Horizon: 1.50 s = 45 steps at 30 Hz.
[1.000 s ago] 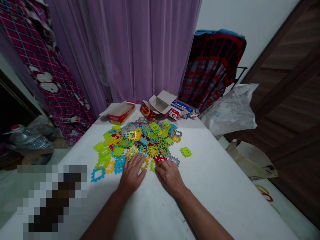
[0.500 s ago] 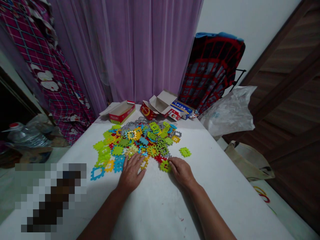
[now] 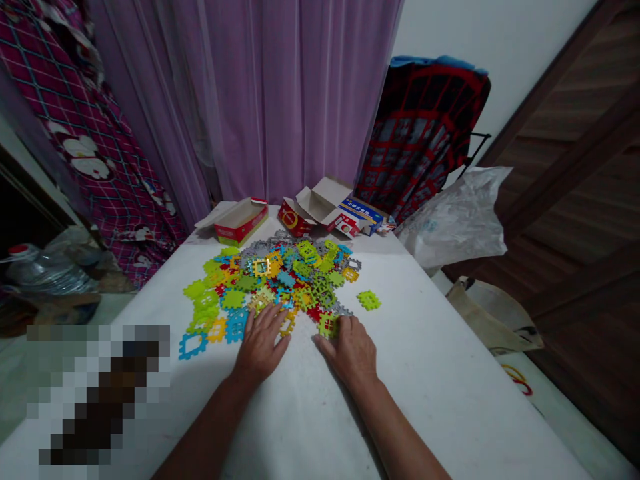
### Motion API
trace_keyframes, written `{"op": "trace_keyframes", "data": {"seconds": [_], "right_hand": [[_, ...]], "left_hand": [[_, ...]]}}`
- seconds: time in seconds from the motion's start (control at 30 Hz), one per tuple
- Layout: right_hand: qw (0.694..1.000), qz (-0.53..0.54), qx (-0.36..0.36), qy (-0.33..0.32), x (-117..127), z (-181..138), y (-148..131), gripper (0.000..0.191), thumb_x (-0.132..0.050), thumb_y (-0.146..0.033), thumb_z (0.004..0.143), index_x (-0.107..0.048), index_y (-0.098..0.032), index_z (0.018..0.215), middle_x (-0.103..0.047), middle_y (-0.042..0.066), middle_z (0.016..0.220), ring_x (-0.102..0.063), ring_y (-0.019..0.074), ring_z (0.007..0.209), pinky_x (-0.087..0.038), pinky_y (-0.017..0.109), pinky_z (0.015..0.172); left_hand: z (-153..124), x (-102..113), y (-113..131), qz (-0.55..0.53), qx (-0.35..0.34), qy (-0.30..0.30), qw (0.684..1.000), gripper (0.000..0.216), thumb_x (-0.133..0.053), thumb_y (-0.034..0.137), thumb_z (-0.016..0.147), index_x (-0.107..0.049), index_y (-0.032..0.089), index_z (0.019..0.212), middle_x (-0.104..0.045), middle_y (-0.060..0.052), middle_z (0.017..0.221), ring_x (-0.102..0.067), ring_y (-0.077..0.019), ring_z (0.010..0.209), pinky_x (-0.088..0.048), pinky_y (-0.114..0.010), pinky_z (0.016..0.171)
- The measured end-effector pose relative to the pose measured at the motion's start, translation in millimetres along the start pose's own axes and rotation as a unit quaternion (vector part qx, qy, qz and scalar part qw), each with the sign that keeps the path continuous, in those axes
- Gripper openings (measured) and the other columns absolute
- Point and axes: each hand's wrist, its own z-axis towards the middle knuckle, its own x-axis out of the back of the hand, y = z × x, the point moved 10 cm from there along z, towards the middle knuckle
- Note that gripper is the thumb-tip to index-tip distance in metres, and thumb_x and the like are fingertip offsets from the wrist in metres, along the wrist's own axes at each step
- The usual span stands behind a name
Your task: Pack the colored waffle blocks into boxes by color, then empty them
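Note:
A pile of interlocking plastic tiles point(image 3: 285, 280) with notched edges, in green, yellow, blue, red and grey, is spread over the white table. My left hand point(image 3: 263, 343) lies at the pile's front edge, fingers stretched out on the tiles and thumb apart. Beside it is a yellow frame tile point(image 3: 287, 323). At the front right of the pile, my right hand point(image 3: 353, 350) has its thumb and fingers around a green window tile point(image 3: 327, 325), whose right side the fingers partly hide. A lone green tile point(image 3: 369, 300) lies flat beyond that hand.
At the table's back stand an open red-and-green box point(image 3: 243, 230), an open red box point(image 3: 296, 219) and a blue box point(image 3: 363, 215). A clear plastic bag point(image 3: 455, 220) hangs at the right edge. Purple curtains point(image 3: 295, 100) are behind.
My right hand has turned and shifted left, bringing its thumb to the near side of the green window tile. My left hand stays on the tiles. The view has shifted slightly.

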Motion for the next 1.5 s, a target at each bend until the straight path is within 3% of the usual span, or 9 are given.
{"op": "trace_keyframes", "data": {"seconds": [0.17, 0.33, 0.5, 0.6, 0.7, 0.97, 1.27, 1.5], "right_hand": [[0.999, -0.013, 0.011, 0.04, 0.9, 5.6, -6.1, 0.029, -0.061, -0.044, 0.08, -0.053, -0.02, 0.095, -0.06, 0.009, 0.09, -0.058, 0.0232, 0.084, -0.042, 0.03, 0.063], [0.994, 0.091, 0.012, 0.061, 6.9, -3.2, 6.9, 0.03, -0.06, -0.036, 0.076, -0.055, -0.019, 0.101, -0.063, 0.007, 0.091, -0.06, 0.0211, 0.08, -0.045, 0.031, 0.066], [0.972, 0.21, -0.063, 0.086, 12.3, 6.5, 65.7, 0.039, -0.056, -0.042, 0.076, -0.053, -0.019, 0.108, -0.065, 0.008, 0.1, -0.062, 0.0206, 0.083, -0.047, 0.031, 0.071], [0.961, 0.212, -0.145, 0.106, 15.3, 29.5, 112.3, 0.045, -0.056, -0.044, 0.074, -0.053, -0.017, 0.11, -0.065, 0.011, 0.105, -0.062, 0.023, 0.089, -0.047, 0.034, 0.074], [0.959, 0.204, -0.171, 0.097, 10.1, 52.0, 135.3, 0.049, -0.056, -0.044, 0.071, -0.053, -0.016, 0.112, -0.065, 0.011, 0.108, -0.062, 0.0239, 0.094, -0.047, 0.035, 0.079], [0.967, 0.191, -0.146, 0.087, -12.8, 58.3, 141.7, 0.058, -0.057, -0.041, 0.072, -0.049, -0.014, 0.123, -0.066, 0.011, 0.111, -0.061, 0.0241, 0.1, -0.046, 0.036, 0.085], [0.975, 0.16, -0.129, 0.078, -12.5, 59.4, 137.0, 0.06, -0.056, -0.041, 0.075, -0.049, -0.014, 0.128, -0.065, 0.011, 0.114, -0.06, 0.0249, 0.102, -0.044, 0.036, 0.086], [0.987, 0.063, -0.144, 0.045, -6.5, 57.4, 128.2, 0.067, -0.06, -0.044, 0.077, -0.047, -0.011, 0.134, -0.065, 0.014, 0.114, -0.058, 0.0308, 0.105, -0.041, 0.041, 0.086]], "left_hand": [[-0.1, 2.4, 2.1, -0.003, -0.001, 0.004, 1.0, 0.047, -0.045, 0.036, 0.091, -0.051, 0.023, 0.136, -0.053, -0.009, 0.141, -0.042, -0.0266, 0.136, -0.022, -0.053, 0.117], [-1.0, 0.2, 1.5, 0.002, -0.003, -0.001, 1.0, 0.046, -0.046, 0.036, 0.092, -0.05, 0.023, 0.136, -0.052, -0.008, 0.142, -0.042, -0.0268, 0.136, -0.023, -0.054, 0.116], [-1.0, -2.6, 0.1, 0.01, -0.006, -0.005, 1.0, 0.047, -0.046, 0.035, 0.092, -0.049, 0.022, 0.137, -0.051, -0.009, 0.143, -0.042, -0.0279, 0.135, -0.023, -0.055, 0.115], [-1.1, -2.9, -1.3, 0.012, -0.007, 0.001, 1.0, 0.047, -0.046, 0.036, 0.091, -0.05, 0.023, 0.136, -0.052, -0.009, 0.142, -0.043, -0.0282, 0.135, -0.023, -0.055, 0.115], [-1.6, -1.6, -2.4, 0.011, -0.01, 0.016, 1.0, 0.046, -0.046, 0.035, 0.091, -0.051, 0.023, 0.136, -0.054, -0.008, 0.141, -0.045, -0.0277, 0.133, -0.024, -0.054, 0.116], [-2.4, -1.2, -4.2, 0.013, -0.019, 0.033, 0.999, 0.048, -0.047, 0.036, 0.09, -0.05, 0.025, 0.137, -0.055, -0.008, 0.139, -0.047, -0.0279, 0.132, -0.025, -0.053, 0.116], [-3.7, -3.0, -3.2, 0.024, -0.024, 0.038, 0.999, 0.047, -0.047, 0.034, 0.09, -0.051, 0.024, 0.135, -0.054, -0.008, 0.14, -0.047, -0.0276, 0.132, -0.023, -0.053, 0.117], [-1.8, 0.1, -1.3, 0.023, -0.025, 0.034, 0.999, 0.046, -0.047, 0.033, 0.09, -0.05, 0.024, 0.136, -0.054, -0.008, 0.14, -0.047, -0.0275, 0.132, -0.025, -0.053, 0.116]]}}
